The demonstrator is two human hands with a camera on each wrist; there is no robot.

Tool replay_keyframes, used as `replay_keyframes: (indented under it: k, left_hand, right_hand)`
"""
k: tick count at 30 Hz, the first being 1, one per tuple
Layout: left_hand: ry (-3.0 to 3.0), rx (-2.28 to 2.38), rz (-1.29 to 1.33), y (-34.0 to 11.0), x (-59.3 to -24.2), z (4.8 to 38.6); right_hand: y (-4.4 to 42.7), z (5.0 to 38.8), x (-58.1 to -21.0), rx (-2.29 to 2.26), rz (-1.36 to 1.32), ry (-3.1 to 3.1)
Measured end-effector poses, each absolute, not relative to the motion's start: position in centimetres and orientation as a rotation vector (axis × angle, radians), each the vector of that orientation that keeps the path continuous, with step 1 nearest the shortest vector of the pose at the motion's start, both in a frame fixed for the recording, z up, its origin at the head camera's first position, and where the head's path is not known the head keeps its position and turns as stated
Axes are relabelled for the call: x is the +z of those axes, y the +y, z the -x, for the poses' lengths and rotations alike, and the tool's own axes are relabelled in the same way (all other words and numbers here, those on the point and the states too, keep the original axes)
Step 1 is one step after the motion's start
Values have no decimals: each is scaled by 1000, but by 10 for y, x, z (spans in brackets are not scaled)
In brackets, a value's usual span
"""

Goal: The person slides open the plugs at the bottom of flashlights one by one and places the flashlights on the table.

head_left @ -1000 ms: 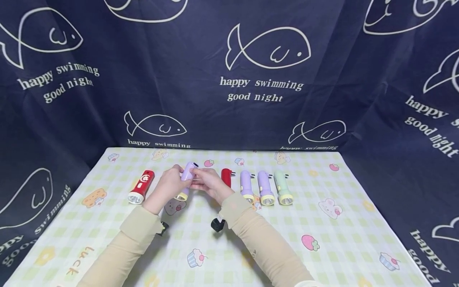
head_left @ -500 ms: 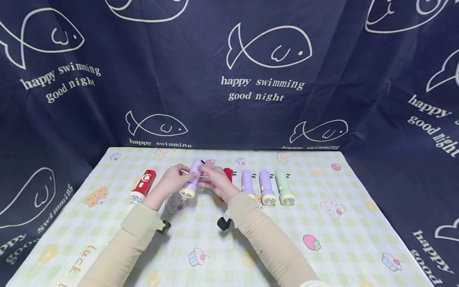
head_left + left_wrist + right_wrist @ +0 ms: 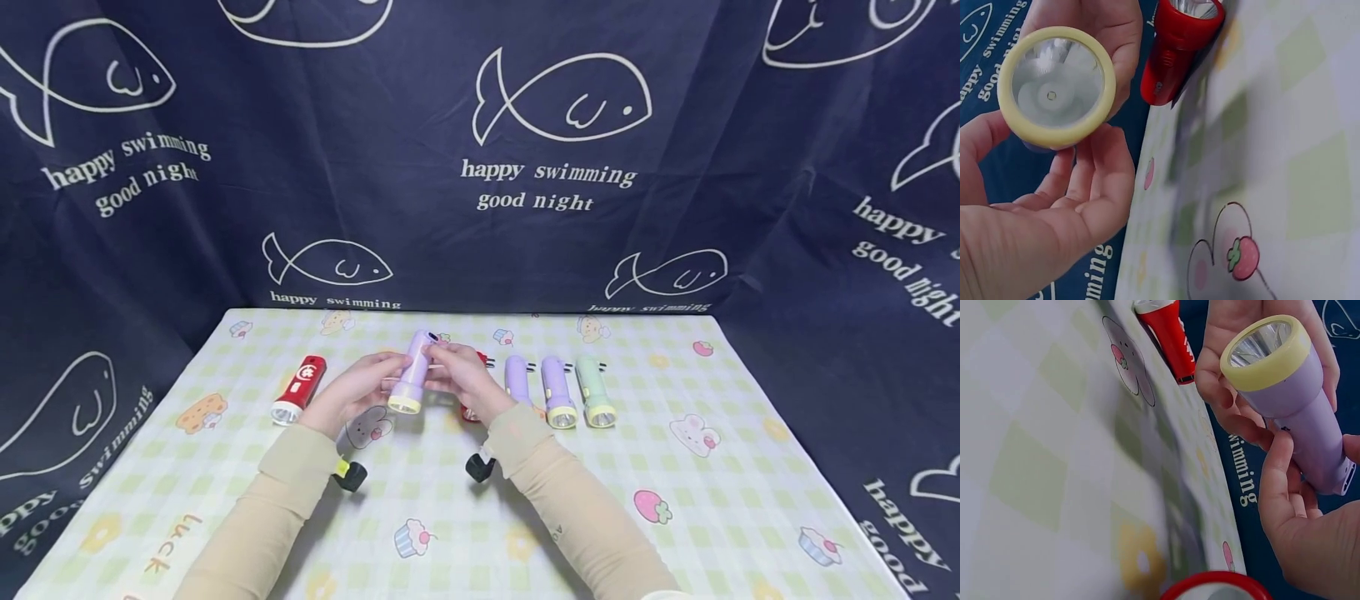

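Observation:
Both hands hold a purple flashlight (image 3: 412,375) with a pale yellow lens ring, raised off the table and tilted, lens end toward me. My left hand (image 3: 356,387) grips it from the left. From the right, my right hand (image 3: 468,379) pinches its body near the tail end, thumb on one side and fingers on the other in the right wrist view. In the left wrist view the lens (image 3: 1054,87) faces the camera and hides most of the body. Behind my right hand lies a red flashlight (image 3: 470,413), partly covered.
Another red flashlight (image 3: 298,390) with a white rim lies left of my left hand. To the right, two purple flashlights (image 3: 517,383) and a green flashlight (image 3: 595,392) lie in a row, plug prongs sticking out. A patterned cloth (image 3: 585,517) covers the table; a dark blue curtain (image 3: 420,208) hangs behind.
The purple flashlight has risen and shifted right with both hands, its lens end now more visible. The lens of the red flashlight behind my right hand has come into view.

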State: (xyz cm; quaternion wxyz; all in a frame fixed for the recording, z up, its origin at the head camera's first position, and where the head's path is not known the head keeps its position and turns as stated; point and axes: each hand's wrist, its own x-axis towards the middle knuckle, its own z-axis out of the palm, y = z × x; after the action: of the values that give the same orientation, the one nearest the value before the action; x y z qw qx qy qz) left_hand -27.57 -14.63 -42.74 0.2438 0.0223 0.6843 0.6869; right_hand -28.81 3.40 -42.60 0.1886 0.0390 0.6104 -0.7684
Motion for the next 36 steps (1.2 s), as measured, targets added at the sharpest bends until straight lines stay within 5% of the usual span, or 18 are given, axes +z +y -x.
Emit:
replay_keyframes:
  k: [15,36]
  left_hand:
    - [1873,1923,-61,-135,-431,274]
    - [2667,1745,-36,-97,-415,248]
  right_hand:
    - [46,287,-428,-2110,-43,1754]
    - [61,281,-414,-2127,41,1799]
